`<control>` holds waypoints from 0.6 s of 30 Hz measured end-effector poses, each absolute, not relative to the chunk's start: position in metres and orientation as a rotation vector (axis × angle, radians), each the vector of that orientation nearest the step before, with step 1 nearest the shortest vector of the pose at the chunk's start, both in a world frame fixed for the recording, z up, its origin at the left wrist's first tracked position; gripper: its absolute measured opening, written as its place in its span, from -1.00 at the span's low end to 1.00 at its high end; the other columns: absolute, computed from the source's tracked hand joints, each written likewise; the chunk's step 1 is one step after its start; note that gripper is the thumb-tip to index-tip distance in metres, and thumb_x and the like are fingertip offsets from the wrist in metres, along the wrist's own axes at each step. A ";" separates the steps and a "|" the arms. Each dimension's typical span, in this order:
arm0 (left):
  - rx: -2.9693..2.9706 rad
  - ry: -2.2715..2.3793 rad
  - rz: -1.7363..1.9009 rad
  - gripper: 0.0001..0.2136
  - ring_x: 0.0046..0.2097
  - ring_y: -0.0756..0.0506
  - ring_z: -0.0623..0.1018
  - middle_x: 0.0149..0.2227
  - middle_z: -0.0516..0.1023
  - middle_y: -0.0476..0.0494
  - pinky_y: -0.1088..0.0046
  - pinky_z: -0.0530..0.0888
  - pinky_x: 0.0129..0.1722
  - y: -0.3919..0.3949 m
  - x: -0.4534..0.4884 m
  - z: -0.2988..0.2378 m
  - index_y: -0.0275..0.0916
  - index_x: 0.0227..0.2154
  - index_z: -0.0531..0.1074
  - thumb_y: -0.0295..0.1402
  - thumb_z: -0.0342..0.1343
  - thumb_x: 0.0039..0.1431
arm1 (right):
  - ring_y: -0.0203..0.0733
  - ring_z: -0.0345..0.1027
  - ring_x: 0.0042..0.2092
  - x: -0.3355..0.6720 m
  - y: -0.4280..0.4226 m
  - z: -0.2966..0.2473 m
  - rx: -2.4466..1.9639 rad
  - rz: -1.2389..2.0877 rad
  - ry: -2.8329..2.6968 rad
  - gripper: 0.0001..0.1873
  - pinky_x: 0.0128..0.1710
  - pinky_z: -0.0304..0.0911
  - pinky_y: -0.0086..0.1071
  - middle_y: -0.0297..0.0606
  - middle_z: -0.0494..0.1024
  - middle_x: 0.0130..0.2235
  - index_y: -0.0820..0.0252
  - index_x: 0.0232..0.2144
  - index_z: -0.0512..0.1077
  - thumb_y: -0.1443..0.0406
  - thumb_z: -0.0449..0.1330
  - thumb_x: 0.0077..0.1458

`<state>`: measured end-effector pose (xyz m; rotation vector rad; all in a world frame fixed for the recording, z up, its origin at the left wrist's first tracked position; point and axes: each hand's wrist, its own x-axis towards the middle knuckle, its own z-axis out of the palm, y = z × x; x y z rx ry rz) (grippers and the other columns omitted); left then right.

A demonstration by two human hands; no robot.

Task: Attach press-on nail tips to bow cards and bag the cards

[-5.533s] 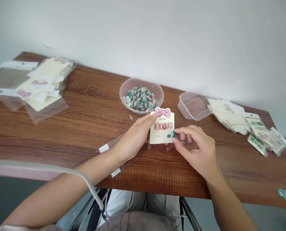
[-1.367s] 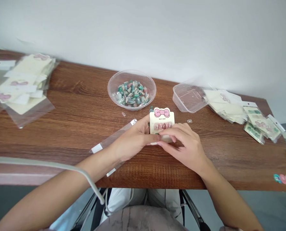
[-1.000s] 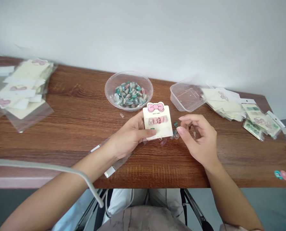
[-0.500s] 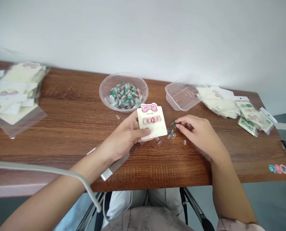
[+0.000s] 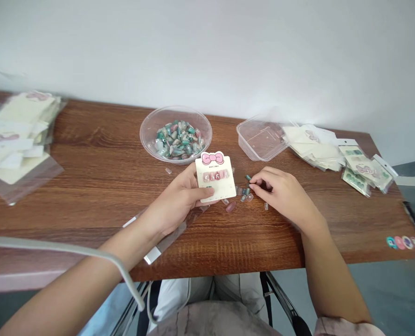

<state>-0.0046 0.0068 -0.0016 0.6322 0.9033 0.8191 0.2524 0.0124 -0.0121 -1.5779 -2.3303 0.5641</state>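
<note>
**Nail card in the left hand, right hand at the loose nails**

The card [image 5: 215, 186] is cream with a pink bow at its top. A row of pink press-on nails [image 5: 215, 175] crosses its middle, and a small green nail [image 5: 209, 186] shows below the row, beside the left thumb. The card is held tilted up above the wooden table [image 5: 88, 186], just in front of the clear bowl [image 5: 175, 110], which holds a heap of green, pink and clear nails [image 5: 178, 141].

The left hand [image 5: 174, 196] grips the card at its lower left, thumb on the face and fingers behind. The right hand [image 5: 284, 191] is curled and off the card, just beside it, with thumb and forefinger drawn close together over the loose nails [image 5: 244, 192], small green and clear pieces on the table (whether it holds one cannot be told). A larger pink nail [image 5: 231, 207] lies just below the card.

Unlike 5.5 s earlier, the right hand no longer holds a green nail against the card face.

Behind and to the right stand a clear plastic box [image 5: 250, 142] and a stack of cards [image 5: 314, 148]. More bagged cards [image 5: 18, 135] lie at the far left.
</note>
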 end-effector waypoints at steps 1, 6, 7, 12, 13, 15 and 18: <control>0.634 0.899 0.818 -0.42 0.05 -0.22 0.62 0.10 0.63 -0.25 0.30 0.51 0.00 0.007 -0.004 -0.002 -0.26 0.17 0.43 -0.59 0.31 0.05 | -0.16 0.45 -0.25 0.252 0.012 -0.012 -1.562 0.573 -2.339 -0.87 -0.25 0.27 -0.29 -0.29 0.59 -0.27 0.11 -0.32 0.50 0.38 0.19 0.29; 0.639 0.901 0.812 -0.41 0.06 -0.23 0.62 0.11 0.63 -0.25 0.31 0.51 -0.02 0.007 -0.004 -0.002 -0.25 0.19 0.42 -0.58 0.31 0.05 | -0.11 0.48 -0.18 0.252 0.011 -0.016 -1.487 0.533 -2.401 -0.84 -0.18 0.33 -0.24 -0.23 0.59 -0.19 0.11 -0.22 0.53 0.40 0.15 0.30; 0.641 0.901 0.813 -0.41 0.06 -0.23 0.62 0.11 0.63 -0.24 0.31 0.51 -0.02 0.007 -0.005 -0.002 -0.25 0.19 0.42 -0.58 0.32 0.05 | -0.09 0.49 -0.16 0.252 0.011 -0.017 -1.475 0.511 -2.411 -0.82 -0.14 0.34 -0.22 -0.22 0.59 -0.18 0.11 -0.18 0.54 0.41 0.14 0.30; 0.628 0.899 0.814 -0.41 0.05 -0.22 0.63 0.11 0.64 -0.25 0.30 0.52 0.01 0.006 -0.004 -0.001 -0.27 0.19 0.42 -0.59 0.31 0.05 | -0.05 0.49 -0.10 0.254 0.011 -0.019 -1.421 0.524 -2.447 -0.77 -0.07 0.35 -0.18 -0.20 0.59 -0.15 0.12 -0.09 0.55 0.42 0.13 0.31; 0.622 0.903 0.812 -0.41 0.04 -0.22 0.63 0.11 0.64 -0.25 0.31 0.53 0.00 0.006 -0.004 0.000 -0.26 0.19 0.42 -0.59 0.31 0.05 | -0.07 0.49 -0.11 0.255 0.011 -0.018 -1.413 0.550 -2.451 -0.77 -0.09 0.35 -0.19 -0.21 0.58 -0.15 0.12 -0.09 0.55 0.41 0.12 0.33; 0.615 0.922 0.794 -0.42 0.03 -0.22 0.64 0.09 0.65 -0.22 0.31 0.55 -0.03 0.007 -0.005 0.001 -0.23 0.16 0.43 -0.59 0.32 0.04 | -0.09 0.49 -0.13 0.255 0.011 -0.016 -1.410 0.602 -2.449 -0.78 -0.12 0.34 -0.22 -0.22 0.58 -0.15 0.11 -0.10 0.53 0.41 0.11 0.34; 0.608 0.951 0.759 -0.45 0.04 -0.23 0.63 0.06 0.65 -0.20 0.32 0.57 -0.08 0.007 -0.006 0.002 -0.19 0.13 0.45 -0.56 0.34 0.04 | -0.12 0.48 -0.17 0.255 0.011 -0.014 -1.442 0.648 -2.418 -0.83 -0.17 0.31 -0.26 -0.25 0.58 -0.19 0.12 -0.15 0.48 0.42 0.12 0.31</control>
